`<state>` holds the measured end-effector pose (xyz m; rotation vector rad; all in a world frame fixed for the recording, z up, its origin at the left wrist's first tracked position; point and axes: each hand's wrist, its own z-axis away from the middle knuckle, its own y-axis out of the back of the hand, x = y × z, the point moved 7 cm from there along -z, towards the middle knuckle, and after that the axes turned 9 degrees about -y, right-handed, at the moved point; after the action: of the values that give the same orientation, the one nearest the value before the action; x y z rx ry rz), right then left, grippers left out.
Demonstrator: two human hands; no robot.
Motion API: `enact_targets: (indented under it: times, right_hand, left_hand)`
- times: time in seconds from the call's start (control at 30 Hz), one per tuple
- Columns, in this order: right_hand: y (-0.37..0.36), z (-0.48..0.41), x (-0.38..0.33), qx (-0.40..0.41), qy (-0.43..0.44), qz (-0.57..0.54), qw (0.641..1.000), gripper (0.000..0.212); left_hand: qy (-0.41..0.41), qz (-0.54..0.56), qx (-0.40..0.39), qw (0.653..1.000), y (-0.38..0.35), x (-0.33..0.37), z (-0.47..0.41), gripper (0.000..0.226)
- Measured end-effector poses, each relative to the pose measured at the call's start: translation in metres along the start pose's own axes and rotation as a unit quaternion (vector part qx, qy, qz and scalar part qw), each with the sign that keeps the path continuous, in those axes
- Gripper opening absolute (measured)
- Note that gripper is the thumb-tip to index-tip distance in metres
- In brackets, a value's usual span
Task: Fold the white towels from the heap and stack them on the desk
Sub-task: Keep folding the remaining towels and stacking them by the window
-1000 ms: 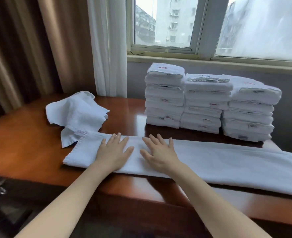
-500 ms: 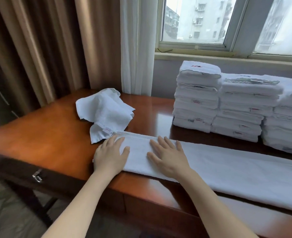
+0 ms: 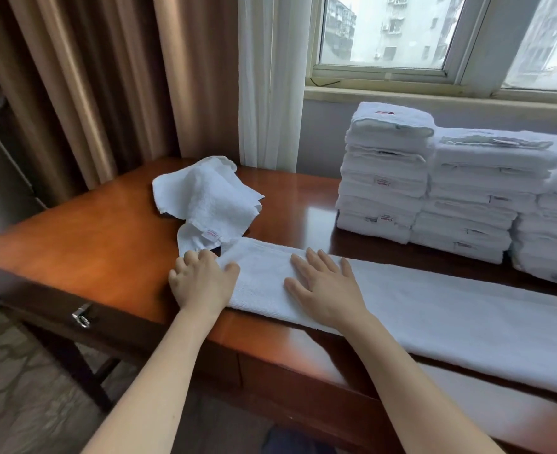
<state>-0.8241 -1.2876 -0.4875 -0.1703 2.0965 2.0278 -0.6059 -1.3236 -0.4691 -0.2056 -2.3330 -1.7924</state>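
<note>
A long white towel (image 3: 434, 309), folded into a narrow strip, lies across the front of the wooden desk (image 3: 90, 237) and runs off to the right. My left hand (image 3: 202, 283) is at the strip's left end, its fingers curled over the edge and its thumb on top of the cloth. My right hand (image 3: 326, 290) lies flat on the strip just to the right, fingers straight. A crumpled white towel (image 3: 205, 198) sits behind the left end. Three stacks of folded white towels (image 3: 385, 172) stand at the back right, under the window.
Brown curtains (image 3: 107, 77) and a white sheer (image 3: 270, 77) hang behind the desk's left part. A window sill (image 3: 434, 96) runs above the stacks. A metal drawer handle (image 3: 82, 317) sticks out from the desk's front edge at the left. Bare desk top lies left of the crumpled towel.
My left hand slid left along the strip to its end and its fingers curled over the edge. My right hand also slid left, staying flat. The view turned left.
</note>
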Motion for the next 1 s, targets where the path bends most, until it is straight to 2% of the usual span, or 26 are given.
enact_targets:
  times: [0.1,0.2,0.3,0.33,0.37,0.43,0.5,0.6,0.73,0.8,0.9,1.0]
  right_hand:
    - [0.001,0.000,0.000,0.010,0.002,-0.007,1.000,0.059]
    - [0.005,0.002,-0.002,0.026,0.006,-0.029,0.999,0.057]
    - [0.014,0.005,0.001,0.029,-0.008,-0.136,0.990,0.057]
    - [0.020,0.007,0.005,0.017,-0.022,-0.221,0.975,0.055]
    - [0.027,0.009,0.010,-0.001,-0.038,-0.330,0.943,0.051]
    - [0.045,0.017,0.022,-0.013,-0.060,-0.518,0.853,0.041]
    - [0.065,0.026,0.041,-0.001,-0.086,-0.607,0.790,0.028]
    - [0.086,0.040,0.071,-0.013,-0.095,-0.667,0.739,0.035]
    - [0.100,0.060,0.114,-0.026,-0.104,-0.683,0.722,0.038]
    - [0.104,0.069,0.135,-0.019,-0.123,-0.679,0.724,0.041]
    - [0.104,0.082,0.159,-0.025,-0.142,-0.662,0.736,0.042]
    - [0.095,0.093,0.174,-0.042,-0.188,-0.617,0.763,0.046]
  left_hand:
    - [-0.037,0.051,-0.028,0.998,0.002,0.005,-0.005,0.046]
    - [-0.024,0.124,-0.080,0.989,0.011,0.007,-0.018,0.048]
    - [-0.052,0.256,-0.072,0.963,0.029,0.033,-0.031,0.028]
    - [-0.076,0.290,-0.064,0.952,0.036,0.048,-0.033,0.027]
    - [-0.103,0.314,-0.060,0.942,0.041,0.066,-0.032,0.030]
    - [-0.159,0.356,-0.067,0.919,0.049,0.105,-0.023,0.045]
    - [-0.205,0.378,-0.092,0.898,0.053,0.143,-0.009,0.064]
    - [-0.233,0.420,-0.131,0.868,0.051,0.192,0.017,0.069]
    - [-0.233,0.466,-0.179,0.835,0.046,0.246,0.048,0.067]
    - [-0.243,0.488,-0.212,0.811,0.039,0.268,0.060,0.052]
    - [-0.242,0.509,-0.277,0.778,0.020,0.292,0.077,0.041]
    - [-0.227,0.527,-0.350,0.741,0.003,0.303,0.092,0.031]
